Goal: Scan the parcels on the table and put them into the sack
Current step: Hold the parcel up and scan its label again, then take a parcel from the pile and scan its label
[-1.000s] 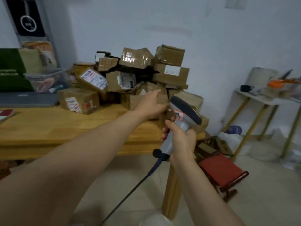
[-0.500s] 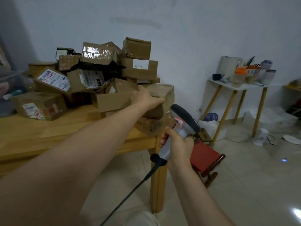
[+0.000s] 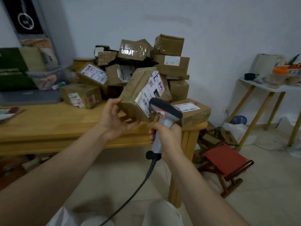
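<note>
Once lifted off the pile (image 3: 170, 66), parcel (image 3: 136, 95) held in left hand (image 3: 114, 123), right hand (image 3: 168, 137) clasping scanner (image 3: 164, 110)

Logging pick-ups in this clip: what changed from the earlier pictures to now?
The left hand, earlier reaching onto a parcel at the edge of the pile, now grips it, lifted off the table and tilted so its label faces the scanner. The right hand still grips the scanner, now close to the label. The rest stayed put.
</note>
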Demonstrator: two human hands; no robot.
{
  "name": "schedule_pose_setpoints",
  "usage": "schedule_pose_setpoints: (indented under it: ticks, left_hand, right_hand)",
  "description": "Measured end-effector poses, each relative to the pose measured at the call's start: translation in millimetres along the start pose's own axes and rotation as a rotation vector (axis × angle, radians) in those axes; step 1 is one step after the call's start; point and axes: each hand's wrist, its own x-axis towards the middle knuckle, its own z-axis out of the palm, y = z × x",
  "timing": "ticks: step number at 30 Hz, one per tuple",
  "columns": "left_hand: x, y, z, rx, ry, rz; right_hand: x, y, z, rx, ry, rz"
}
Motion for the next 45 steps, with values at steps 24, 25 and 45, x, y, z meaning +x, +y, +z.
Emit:
schedule_pose_setpoints:
  ticks: [24,25,45]
  left_hand:
    - [-77,89,-100,0.751,0.509,0.236]
    - [-80,102,-101,0.827,0.569,0.251]
    - [-125,182,-101,1.362,0.741,0.063]
  right_hand:
    - [-24,51,95,-0.410,-0.323,-0.021]
    - [-26,51,94,-0.422,-0.340,-0.036]
    - [-71,64,118,-0.701,-0.611,-0.364]
